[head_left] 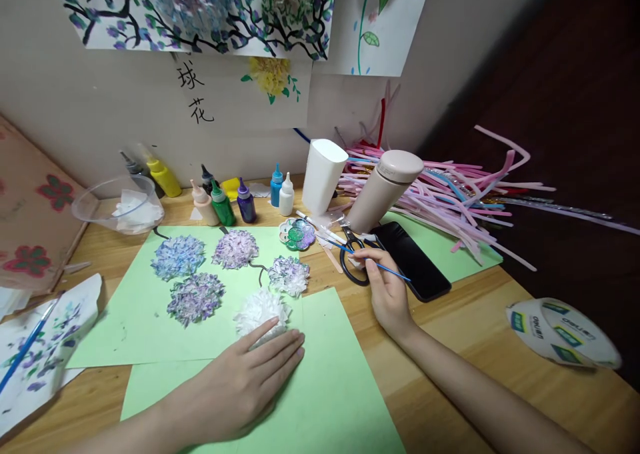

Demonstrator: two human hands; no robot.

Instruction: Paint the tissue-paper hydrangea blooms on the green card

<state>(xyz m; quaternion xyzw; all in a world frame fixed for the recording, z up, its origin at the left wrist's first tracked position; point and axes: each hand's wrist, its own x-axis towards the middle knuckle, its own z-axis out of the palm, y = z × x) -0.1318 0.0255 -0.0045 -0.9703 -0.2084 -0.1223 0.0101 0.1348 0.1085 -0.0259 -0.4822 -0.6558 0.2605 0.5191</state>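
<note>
My left hand [250, 381] lies flat, fingers stretched out, over the lower edge of a white paper flower [263, 309] on green paper [340, 361]. Between the fingers of my right hand [387, 291] is a thin blue paintbrush [387, 269], its tip end pointing left. Beneath that hand lie black-handled scissors [345, 267], beside a black phone [417, 264]. Purple and blue paper flowers [195, 299] rest on the green sheet above my left hand. A flower-shaped paint palette [297, 234] with green and purple paint sits left of the brush.
Paint bottles [223, 204] stand along the wall near a clear plastic bowl [120, 204]. A white cup [323, 177] and a beige tumbler [385, 191] stand before pink pipe cleaners [450, 194]. A tape roll [563, 334] lies right; another brush [27, 347] rests on paint-marked paper [65, 354] left.
</note>
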